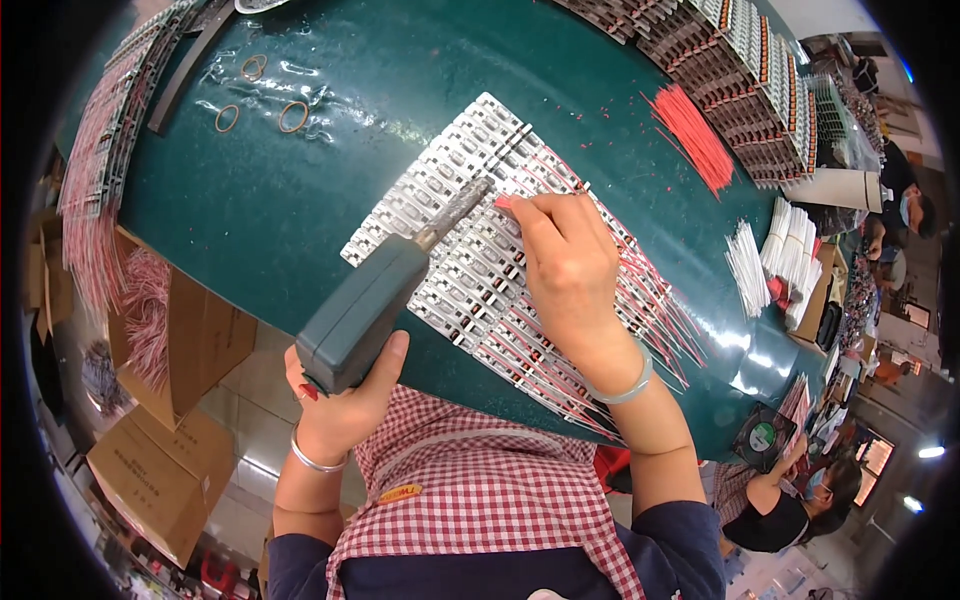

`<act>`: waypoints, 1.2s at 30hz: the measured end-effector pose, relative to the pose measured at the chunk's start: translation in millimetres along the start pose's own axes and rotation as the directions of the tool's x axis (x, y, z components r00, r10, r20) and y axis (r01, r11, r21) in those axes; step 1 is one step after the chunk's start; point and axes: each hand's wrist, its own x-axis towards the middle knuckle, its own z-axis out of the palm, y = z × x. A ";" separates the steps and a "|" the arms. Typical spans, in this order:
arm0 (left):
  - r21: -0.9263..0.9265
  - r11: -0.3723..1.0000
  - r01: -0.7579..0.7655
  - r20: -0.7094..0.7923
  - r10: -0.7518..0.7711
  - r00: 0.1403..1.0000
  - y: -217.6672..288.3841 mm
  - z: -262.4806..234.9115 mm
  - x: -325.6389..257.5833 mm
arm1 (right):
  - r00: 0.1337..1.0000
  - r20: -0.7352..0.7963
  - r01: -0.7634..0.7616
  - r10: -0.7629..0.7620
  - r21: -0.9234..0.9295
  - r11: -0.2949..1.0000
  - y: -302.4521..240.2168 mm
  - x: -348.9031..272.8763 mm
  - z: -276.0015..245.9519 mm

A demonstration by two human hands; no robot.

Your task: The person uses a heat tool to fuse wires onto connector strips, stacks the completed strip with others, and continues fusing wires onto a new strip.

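The left hand (340, 395) grips a grey soldering tool (375, 300), its tip on the white strips (470, 215) lying on the green table (280, 200); the right hand (565, 265) seems to pinch a red wire (650, 290) there; the joining step looks underway; next calls for a steady tip.

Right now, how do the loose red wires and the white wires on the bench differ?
The red wires lie fanned out flat at the far right of the green table; the white wires sit nearer, at the table's right edge. The red bunch spreads long and loose; the white bunch looks shorter and tighter. Neither hand touches either. Both are thin cut lengths.
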 end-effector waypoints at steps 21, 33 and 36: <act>0.024 0.999 -0.044 0.034 0.044 0.998 4.3 4.9 5.9 | 0.999 0.050 0.000 0.001 -0.020 1.000 -5.3 6.5 -1.7; 0.040 0.994 -0.098 -0.012 0.099 0.995 0.5 2.6 2.9 | 1.000 0.012 -0.005 0.005 -0.031 1.000 -7.4 6.4 0.5; 0.026 0.998 -0.064 0.011 0.064 0.998 2.2 5.1 4.7 | 1.000 0.014 -0.007 0.008 -0.034 0.999 -7.1 6.5 0.2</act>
